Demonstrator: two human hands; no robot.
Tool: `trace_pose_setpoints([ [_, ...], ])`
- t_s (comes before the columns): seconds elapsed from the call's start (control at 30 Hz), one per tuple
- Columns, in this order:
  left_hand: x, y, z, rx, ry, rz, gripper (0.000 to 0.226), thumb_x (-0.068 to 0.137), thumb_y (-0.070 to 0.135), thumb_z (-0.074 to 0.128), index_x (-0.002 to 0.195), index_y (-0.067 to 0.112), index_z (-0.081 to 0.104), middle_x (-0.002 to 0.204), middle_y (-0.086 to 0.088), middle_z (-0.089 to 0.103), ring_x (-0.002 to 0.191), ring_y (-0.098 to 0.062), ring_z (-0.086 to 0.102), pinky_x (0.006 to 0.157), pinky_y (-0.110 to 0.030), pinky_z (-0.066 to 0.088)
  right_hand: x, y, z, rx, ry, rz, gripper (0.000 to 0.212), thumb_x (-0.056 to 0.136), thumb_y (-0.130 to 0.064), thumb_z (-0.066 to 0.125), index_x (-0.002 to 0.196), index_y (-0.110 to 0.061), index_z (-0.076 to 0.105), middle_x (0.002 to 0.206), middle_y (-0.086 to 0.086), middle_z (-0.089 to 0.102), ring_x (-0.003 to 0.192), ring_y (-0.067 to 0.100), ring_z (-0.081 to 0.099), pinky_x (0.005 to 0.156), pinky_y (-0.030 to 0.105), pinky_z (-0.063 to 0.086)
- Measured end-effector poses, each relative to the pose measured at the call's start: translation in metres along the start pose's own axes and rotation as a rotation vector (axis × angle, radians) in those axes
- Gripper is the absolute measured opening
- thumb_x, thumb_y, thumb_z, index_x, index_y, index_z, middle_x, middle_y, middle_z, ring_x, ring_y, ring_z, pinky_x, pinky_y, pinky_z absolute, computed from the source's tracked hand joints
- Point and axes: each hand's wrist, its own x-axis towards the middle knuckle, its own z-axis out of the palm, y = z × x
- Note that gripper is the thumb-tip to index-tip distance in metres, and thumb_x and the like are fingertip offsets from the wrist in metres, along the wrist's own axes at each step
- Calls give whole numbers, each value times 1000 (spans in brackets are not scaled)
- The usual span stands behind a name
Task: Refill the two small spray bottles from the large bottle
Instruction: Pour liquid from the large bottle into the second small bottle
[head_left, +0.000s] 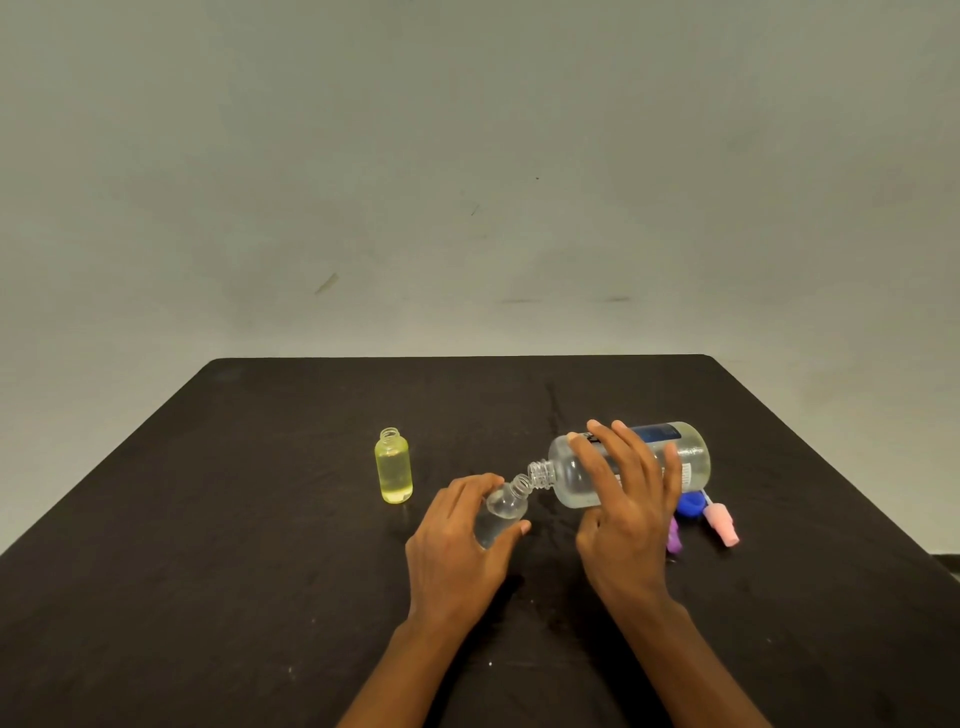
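My right hand (626, 499) grips the large clear bottle (691, 452), which is tipped on its side with its open threaded neck pointing left. That neck meets the open mouth of a small clear bottle (506, 506), tilted toward it and held by my left hand (457, 540). A second small bottle (393, 472), yellow-tinted and uncapped, stands upright on the table to the left, apart from both hands.
On the black table (260, 519), just right of my right hand, lie a blue cap (691, 505), a pink spray head (721, 524) and a purple spray head (674, 538). A plain wall rises behind the table's far edge.
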Motion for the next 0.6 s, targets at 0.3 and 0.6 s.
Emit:
trace_pose_setpoints([
  [0.3,0,0,0,-2,2,4,52,62,35,85,103,38,55,99,31,54,89,7,54,67,-1,39,0,-1,0,-10,8,1,76,46,29,68,114,-7,67,123,15,61,126,25,40,112,47,13],
  [0.6,0,1,-1,-6,3,10,52,62,34,85,103,39,54,97,32,53,88,5,55,66,-5,42,1,0,0,-14,11,-3,76,47,29,68,115,-8,66,124,15,61,126,24,41,114,43,10],
])
